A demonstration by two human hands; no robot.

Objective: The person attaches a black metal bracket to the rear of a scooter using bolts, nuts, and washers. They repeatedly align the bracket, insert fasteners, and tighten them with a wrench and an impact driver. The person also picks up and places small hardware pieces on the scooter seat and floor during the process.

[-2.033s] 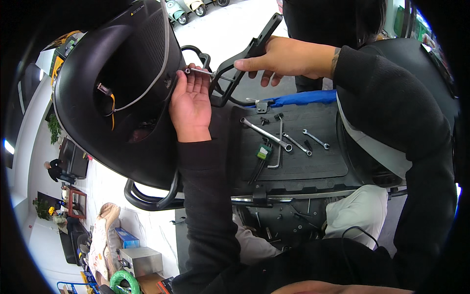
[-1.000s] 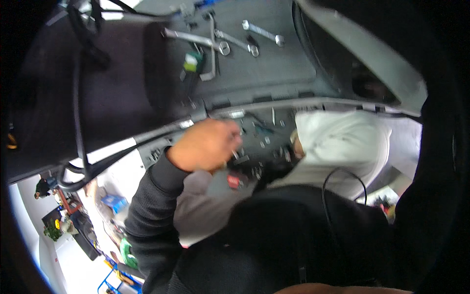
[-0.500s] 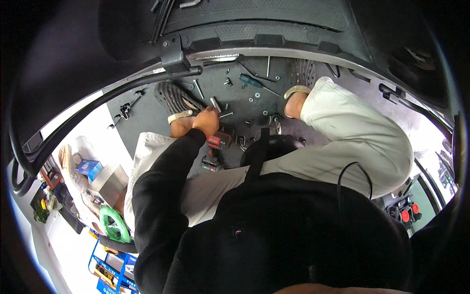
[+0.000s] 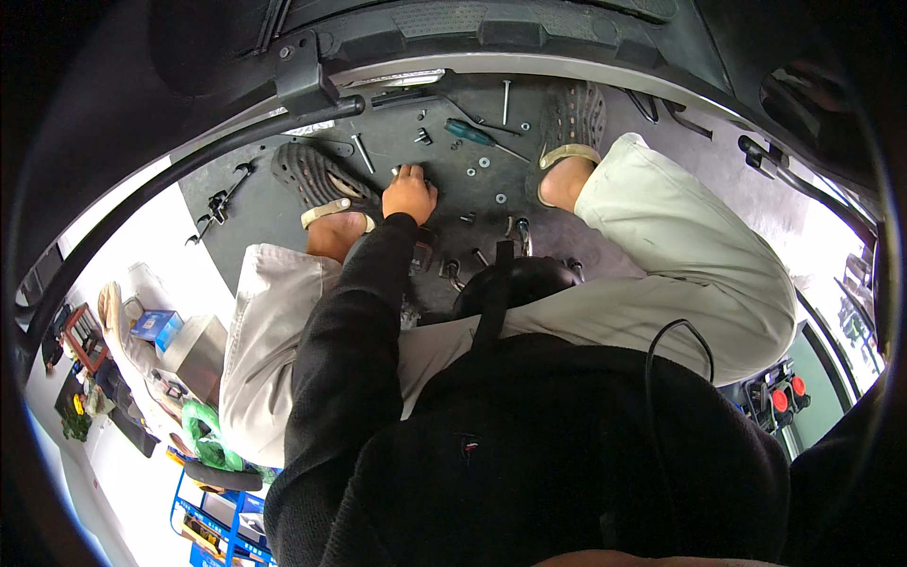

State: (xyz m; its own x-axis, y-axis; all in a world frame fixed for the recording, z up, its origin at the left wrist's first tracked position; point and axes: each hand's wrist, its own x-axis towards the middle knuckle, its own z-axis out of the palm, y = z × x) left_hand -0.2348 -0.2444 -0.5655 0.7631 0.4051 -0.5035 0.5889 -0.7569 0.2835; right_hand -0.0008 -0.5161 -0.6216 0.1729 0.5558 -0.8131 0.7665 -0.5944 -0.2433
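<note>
My left hand (image 4: 409,196) is low over the dark floor mat (image 4: 274,203), just right of my left clog (image 4: 316,180). Its fingers are curled down around a short metal cylinder (image 4: 396,172), of which only a pale end shows at the fingertips. A red and black power tool (image 4: 422,253) lies behind the wrist, mostly covered by my sleeve. Ahead of the hand are a long bolt (image 4: 363,152) and a small dark fastener (image 4: 422,137). To its right lie washers (image 4: 484,163) and a teal-handled screwdriver (image 4: 470,132). My right hand is out of view.
A black bar (image 4: 203,165) and a curved dark panel (image 4: 529,33) hang over the mat. A black stool (image 4: 520,283) with chrome legs is between my legs. Far left lies a black tool (image 4: 219,206). Boxes (image 4: 194,354) and a blue rack (image 4: 222,515) stand at lower left.
My left hand has moved forward, away from the power tool, and now covers most of the metal cylinder and a small bolt seen beside it. The view has shifted slightly.
</note>
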